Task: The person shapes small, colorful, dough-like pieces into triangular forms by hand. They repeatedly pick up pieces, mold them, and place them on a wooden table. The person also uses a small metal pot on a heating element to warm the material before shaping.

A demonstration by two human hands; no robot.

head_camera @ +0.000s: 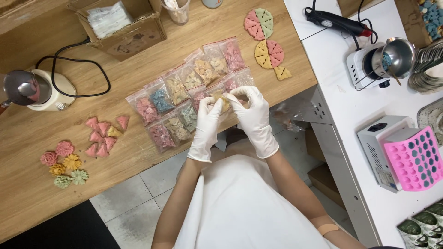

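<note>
Head view: both gloved hands, left (206,121) and right (250,112), pinch a small clear bag (224,100) between them.

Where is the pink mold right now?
The pink mold sits at the far right of the head view, on the white table, leaning against a white box.

The rows of small bags (194,94) lie mid-tabletop (27,193). Left of them sit loose wedges (104,136) and flowers (64,163); behind-left, a cardboard box (122,25); right, round discs (265,39).
</note>
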